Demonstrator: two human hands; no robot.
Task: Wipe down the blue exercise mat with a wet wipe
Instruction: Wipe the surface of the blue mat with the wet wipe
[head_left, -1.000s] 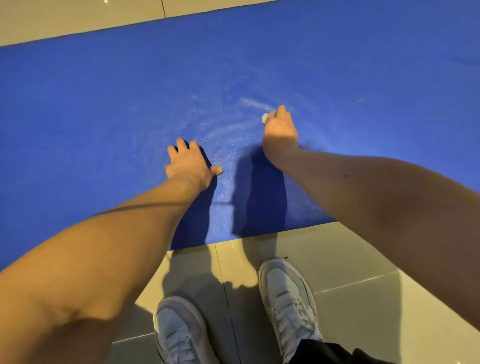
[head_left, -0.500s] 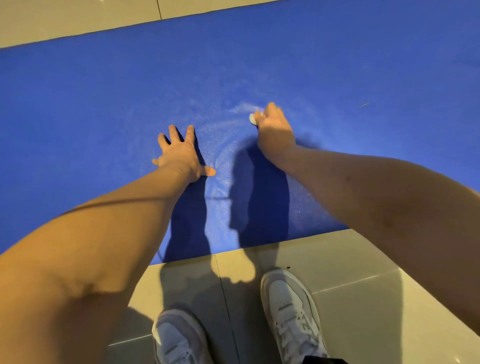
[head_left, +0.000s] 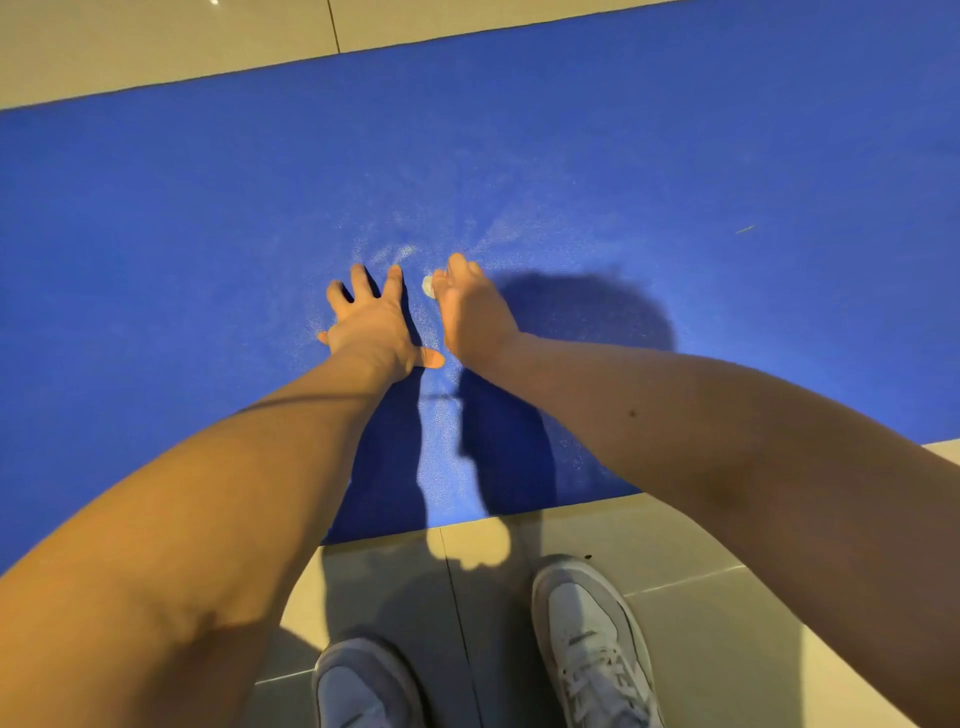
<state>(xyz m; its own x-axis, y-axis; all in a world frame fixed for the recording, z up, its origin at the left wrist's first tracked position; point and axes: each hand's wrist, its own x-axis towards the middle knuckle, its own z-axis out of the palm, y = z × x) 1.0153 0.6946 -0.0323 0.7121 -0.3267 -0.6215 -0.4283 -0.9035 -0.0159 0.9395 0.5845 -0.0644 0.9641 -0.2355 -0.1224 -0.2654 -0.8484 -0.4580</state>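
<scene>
The blue exercise mat (head_left: 623, 156) lies across the tiled floor and fills most of the view. My left hand (head_left: 371, 319) rests flat on it with fingers spread. Right beside it, my right hand (head_left: 472, 312) presses down on the mat and holds a small white wet wipe (head_left: 428, 286); only a bit of the wipe shows at the fingertips. Pale damp streaks mark the mat around and beyond both hands.
Beige floor tiles (head_left: 701, 571) border the mat's near edge, and more tiles (head_left: 156, 47) lie past its far edge. My two white sneakers (head_left: 592, 644) stand on the tiles just short of the mat. A tiny speck (head_left: 745, 229) lies on the mat at right.
My right hand with the wipe has slid left across the mat until it sits next to my left hand. The left hand has stayed planted, shifting only slightly.
</scene>
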